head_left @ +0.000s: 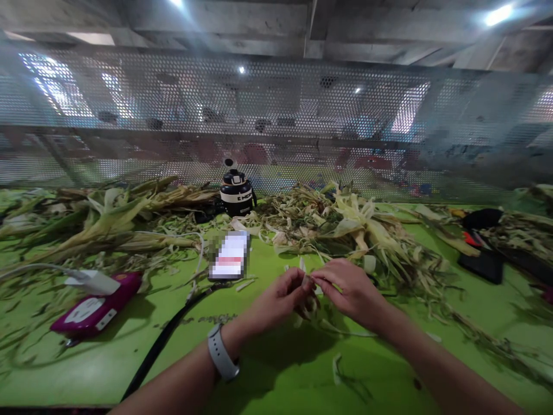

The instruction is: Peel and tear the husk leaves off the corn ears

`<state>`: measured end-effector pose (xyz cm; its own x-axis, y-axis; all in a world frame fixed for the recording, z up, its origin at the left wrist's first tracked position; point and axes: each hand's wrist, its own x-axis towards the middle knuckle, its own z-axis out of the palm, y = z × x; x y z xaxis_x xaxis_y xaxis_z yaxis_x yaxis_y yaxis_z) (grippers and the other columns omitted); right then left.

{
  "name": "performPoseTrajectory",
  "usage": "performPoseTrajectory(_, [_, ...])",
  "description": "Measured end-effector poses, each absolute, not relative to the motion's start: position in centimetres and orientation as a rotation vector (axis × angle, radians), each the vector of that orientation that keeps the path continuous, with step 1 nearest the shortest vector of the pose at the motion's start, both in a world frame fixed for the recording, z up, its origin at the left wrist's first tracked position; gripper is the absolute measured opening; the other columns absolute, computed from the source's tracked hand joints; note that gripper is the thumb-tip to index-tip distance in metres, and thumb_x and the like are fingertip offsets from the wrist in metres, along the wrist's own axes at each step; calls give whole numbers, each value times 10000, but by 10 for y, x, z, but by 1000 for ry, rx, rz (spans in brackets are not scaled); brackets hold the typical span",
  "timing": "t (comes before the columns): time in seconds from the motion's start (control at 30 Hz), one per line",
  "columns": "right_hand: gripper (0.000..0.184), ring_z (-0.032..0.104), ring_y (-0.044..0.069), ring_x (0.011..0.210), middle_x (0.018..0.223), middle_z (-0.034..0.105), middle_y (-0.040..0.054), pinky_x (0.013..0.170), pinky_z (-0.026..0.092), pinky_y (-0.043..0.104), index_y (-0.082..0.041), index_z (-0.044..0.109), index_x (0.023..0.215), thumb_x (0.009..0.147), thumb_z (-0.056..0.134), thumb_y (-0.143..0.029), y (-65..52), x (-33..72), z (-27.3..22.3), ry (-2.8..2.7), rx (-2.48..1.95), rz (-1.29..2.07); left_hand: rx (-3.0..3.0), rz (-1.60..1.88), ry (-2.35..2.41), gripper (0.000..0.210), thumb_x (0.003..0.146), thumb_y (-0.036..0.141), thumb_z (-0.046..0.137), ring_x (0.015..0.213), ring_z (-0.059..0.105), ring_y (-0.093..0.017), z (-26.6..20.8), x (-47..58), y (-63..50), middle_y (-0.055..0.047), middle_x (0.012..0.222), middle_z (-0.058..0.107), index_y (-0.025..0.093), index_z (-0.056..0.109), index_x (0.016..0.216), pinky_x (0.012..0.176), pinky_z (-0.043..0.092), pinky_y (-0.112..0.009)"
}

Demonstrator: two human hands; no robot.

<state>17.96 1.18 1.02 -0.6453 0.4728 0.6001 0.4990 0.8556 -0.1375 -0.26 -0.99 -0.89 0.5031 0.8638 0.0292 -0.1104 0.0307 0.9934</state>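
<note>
Close together over the middle of the green table [268, 369], both my hands are closed on pale strips of corn husk [306, 280]. My left hand [287, 297], with a grey watch band [222, 353] on its wrist, pinches the husk between thumb and fingers. From the right, the fingertips of my right hand [345, 288] pinch the same bit, almost touching the left fingers. Thin husk strands hang below the hands, and their exact shape is partly hidden. A loose husk scrap [336, 369] lies on the table nearer to me.
Heaps of corn husks lie at the left [112, 222] and beyond my hands [319, 219]. A phone [231, 256] with a strap, a black drink bottle [237, 193] and a purple power box [99, 305] with a plugged-in charger stand around. A perforated metal screen [276, 109] closes the back.
</note>
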Motion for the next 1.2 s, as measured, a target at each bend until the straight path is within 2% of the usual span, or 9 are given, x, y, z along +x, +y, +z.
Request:
performPoseTrajectory(0.27, [199,610,178,702,772,696,84,792,432,362,-115,631,931,884,438,-105,6,175,11,-2416,-658,-445,1342,973,784,387,772,523,588,607,550,-108,-14,0,-5,-10,704,574,140,540,797,594,456,-250])
performPoseTrajectory(0.4, [220,618,185,735,856,702,119,846,412,402,-77,636,985,861,462,-128,-1,170,9,-2414,-651,-570,1322,1017,821,390,764,524,595,562,506,-86,-15,0,-5,14,646,534,136,559,782,540,442,-215])
performPoseTrajectory(0.5, [254,620,202,776,914,701,133,876,396,436,-91,642,999,829,466,-160,-4,168,9,-2413,-672,-556,1281,1029,829,388,744,521,616,559,491,-82,-14,-1,-6,22,648,517,140,571,793,517,442,-202])
performPoseTrajectory(0.67, [272,613,214,752,909,704,130,860,395,457,-92,643,995,812,464,-183,-4,167,7,-2432,-674,-565,1169,1040,837,338,767,473,606,687,549,-122,-13,-3,-8,-18,778,574,144,590,841,588,491,-239])
performPoseTrajectory(0.83, [254,621,194,728,891,713,118,846,416,427,-87,649,991,814,481,-157,-3,166,5,-2395,-667,-513,1238,1045,912,393,742,528,603,530,452,-79,-15,0,-3,30,607,499,140,540,727,517,424,-214])
performPoseTrajectory(1.07, [179,644,176,723,839,729,60,705,469,336,-144,663,975,838,550,-168,2,169,7,-2219,-700,-239,1528,1067,879,357,843,501,485,593,440,-89,-15,-2,-6,18,684,477,150,531,792,552,403,-211])
performPoseTrajectory(1.2, [171,647,169,724,845,733,52,714,471,331,-164,665,982,851,556,-172,5,172,7,-2253,-686,-230,1617,1077,874,347,875,486,436,604,431,-94,-15,-2,-8,14,688,466,157,510,791,569,414,-219])
